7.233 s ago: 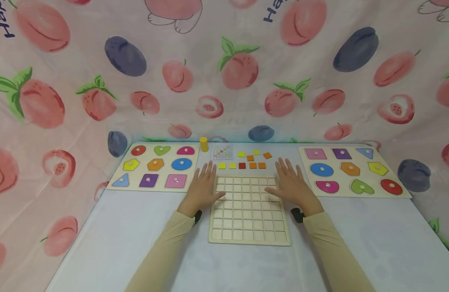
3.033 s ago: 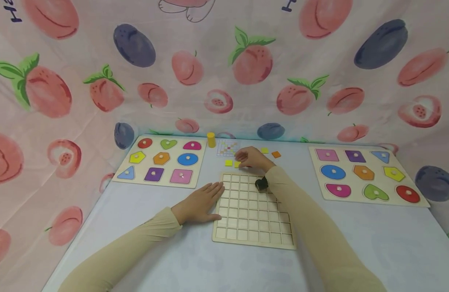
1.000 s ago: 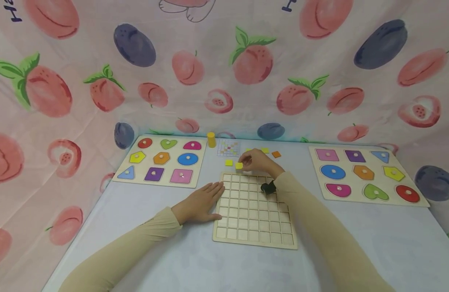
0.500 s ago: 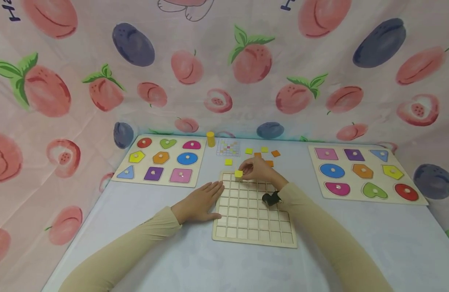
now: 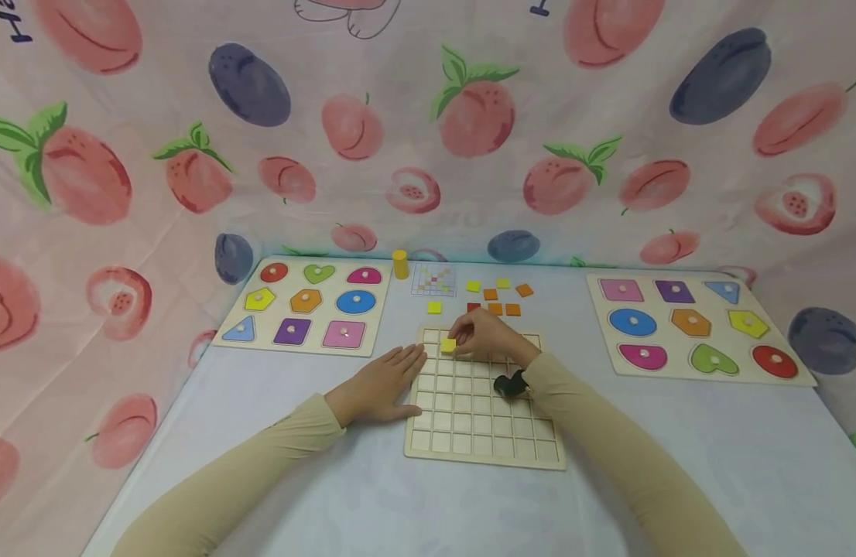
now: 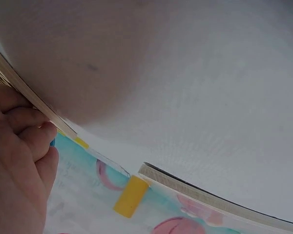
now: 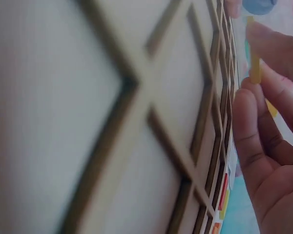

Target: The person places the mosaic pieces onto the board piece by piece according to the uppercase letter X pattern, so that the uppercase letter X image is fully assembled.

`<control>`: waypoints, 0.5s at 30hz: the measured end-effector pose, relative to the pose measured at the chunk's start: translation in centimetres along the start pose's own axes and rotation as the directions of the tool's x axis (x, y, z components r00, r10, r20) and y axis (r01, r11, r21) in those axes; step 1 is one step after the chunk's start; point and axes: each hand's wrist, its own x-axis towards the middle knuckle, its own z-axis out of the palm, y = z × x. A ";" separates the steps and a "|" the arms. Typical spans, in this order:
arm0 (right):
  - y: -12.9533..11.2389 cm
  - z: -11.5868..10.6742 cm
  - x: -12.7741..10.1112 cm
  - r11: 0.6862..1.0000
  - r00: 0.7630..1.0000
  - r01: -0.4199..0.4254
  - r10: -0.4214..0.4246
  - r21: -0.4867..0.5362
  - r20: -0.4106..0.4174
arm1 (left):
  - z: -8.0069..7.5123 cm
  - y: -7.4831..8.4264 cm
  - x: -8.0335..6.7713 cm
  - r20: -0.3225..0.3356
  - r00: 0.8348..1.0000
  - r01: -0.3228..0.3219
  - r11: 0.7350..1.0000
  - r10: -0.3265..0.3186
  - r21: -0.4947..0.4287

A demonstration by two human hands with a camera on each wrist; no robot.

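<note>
Since the earlier frame a yellow tile (image 5: 448, 345) has been carried from the bench (image 5: 679, 449) to the grid board (image 5: 484, 433), pinched in the right hand (image 5: 487, 338). No cell is filled yet; the other tiles (image 5: 501, 300) remain loose. The board's edge is steadied by the flat left hand (image 5: 381, 381).

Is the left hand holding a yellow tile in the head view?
No, the left hand lies flat against the grid board's left edge, while the right hand pinches the yellow tile.

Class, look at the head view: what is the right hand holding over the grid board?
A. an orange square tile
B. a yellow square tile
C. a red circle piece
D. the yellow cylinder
B: the right hand pinches a yellow tile over the far left part of the grid board, while the yellow cylinder stands apart at the back of the table.
</note>
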 end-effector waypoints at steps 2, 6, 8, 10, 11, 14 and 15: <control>0.1 0.2 0.2 1.000 1.000 -0.009 0.009 -0.005 0.006 | 0.1 0.0 0.0 -0.001 1.000 0.000 1.000 0.000 0.000; 0.1 0.3 0.3 1.000 1.000 -0.011 0.012 -0.020 0.018 | 0.1 0.0 -0.1 0.000 1.000 0.002 1.000 -0.002 -0.011; 0.1 0.4 0.4 0.999 0.999 -0.019 0.019 -0.026 0.025 | 0.1 0.1 -0.1 0.002 1.000 0.002 1.000 -0.002 -0.012; 0.0 0.3 0.4 0.999 0.999 -0.015 0.016 -0.031 0.032 | 0.0 0.1 -0.1 0.002 1.000 0.002 1.000 -0.002 -0.013; 0.0 0.3 0.4 0.999 0.999 -0.015 0.016 -0.030 0.034 | 0.0 0.1 -0.1 0.001 1.000 0.002 1.000 -0.002 -0.015; 0.0 0.3 0.5 1.000 0.999 -0.004 0.005 -0.028 0.039 | -0.1 0.1 -0.1 -0.001 1.000 0.004 1.000 -0.004 -0.009; 0.0 0.3 0.5 1.000 0.999 0.001 0.000 -0.026 0.040 | -0.2 0.1 -0.2 -0.004 1.000 0.005 1.000 -0.005 -0.008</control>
